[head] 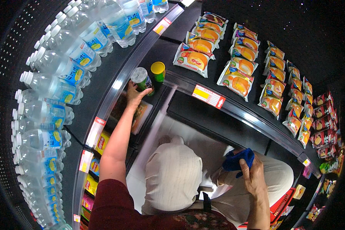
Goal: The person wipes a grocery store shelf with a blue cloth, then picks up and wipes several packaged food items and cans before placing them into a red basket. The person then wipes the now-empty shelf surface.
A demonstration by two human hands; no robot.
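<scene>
At the corner between two shelves, my left hand [135, 96] is wrapped around a green canister with a whitish lid [140, 77]. My thumb lies along its near side; the fingers behind it are partly hidden. Just right of it stands a second green canister with a yellow lid [158, 72], apart from my hand. A bunched dark blue cloth [241, 159] is gripped in my right hand [253, 174], above my bent knee. Below my left wrist is an orange-brown packet or box [141, 116], partly covered by my forearm.
Rows of clear drink bottles [53, 110] line the left shelf. Wrapped bread packets [235, 82] fill the right one. Clear price rails [247, 118] edge both shelves. Snack packets [91, 184] sit under the left rail. A red basket [281, 205] is beside my right leg.
</scene>
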